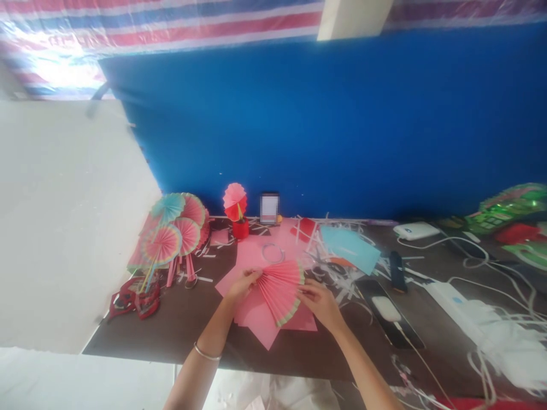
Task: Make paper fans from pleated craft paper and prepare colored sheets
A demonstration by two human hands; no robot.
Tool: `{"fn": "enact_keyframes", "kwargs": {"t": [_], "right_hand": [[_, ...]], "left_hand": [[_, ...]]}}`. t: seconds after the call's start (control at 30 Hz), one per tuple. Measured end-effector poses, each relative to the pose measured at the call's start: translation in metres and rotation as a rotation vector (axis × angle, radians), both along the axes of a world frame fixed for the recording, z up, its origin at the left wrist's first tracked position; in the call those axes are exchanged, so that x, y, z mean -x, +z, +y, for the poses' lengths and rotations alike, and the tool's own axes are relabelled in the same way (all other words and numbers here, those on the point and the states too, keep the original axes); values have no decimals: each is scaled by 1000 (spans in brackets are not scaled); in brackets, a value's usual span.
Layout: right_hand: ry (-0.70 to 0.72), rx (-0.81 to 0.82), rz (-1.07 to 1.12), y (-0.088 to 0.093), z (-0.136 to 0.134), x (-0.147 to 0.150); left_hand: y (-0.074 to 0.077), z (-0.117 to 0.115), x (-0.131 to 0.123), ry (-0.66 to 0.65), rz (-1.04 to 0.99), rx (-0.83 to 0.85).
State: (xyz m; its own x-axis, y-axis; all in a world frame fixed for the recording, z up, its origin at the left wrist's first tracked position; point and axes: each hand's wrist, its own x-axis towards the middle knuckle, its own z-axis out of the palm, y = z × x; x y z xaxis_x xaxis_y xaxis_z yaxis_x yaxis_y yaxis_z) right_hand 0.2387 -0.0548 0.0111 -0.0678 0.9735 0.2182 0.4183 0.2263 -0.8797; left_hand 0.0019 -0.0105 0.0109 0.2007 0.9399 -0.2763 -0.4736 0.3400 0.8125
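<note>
A pink pleated paper fan (280, 290) with a coloured edge is spread between my two hands above pink paper sheets (260, 329) on the dark table (179, 324). My left hand (243, 285) pinches the fan's left end, fingers closed on it. My right hand (318, 300) grips the fan's right edge. A bangle sits on my left wrist.
Several finished paper fans (173, 233) stand at the left, red scissors (134, 300) in front of them. A red cup (240, 228), a phone (269, 208), a tape ring (272, 253), light blue paper (350, 247), paper strips, a white power strip (461, 307) and cables lie around.
</note>
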Motion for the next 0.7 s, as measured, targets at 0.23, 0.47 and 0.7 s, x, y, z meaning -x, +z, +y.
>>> {"fn": "enact_keyframes", "kwargs": {"t": [0.23, 0.47, 0.7], "right_hand": [[-13, -204, -274, -2, 0, -2], [-14, -161, -199, -1, -2, 4], [-32, -276, -291, 1, -1, 2]], "left_hand": [[10, -6, -1, 66, 15, 28], [15, -9, -2, 78, 4, 15], [14, -9, -3, 80, 68, 20]]}}
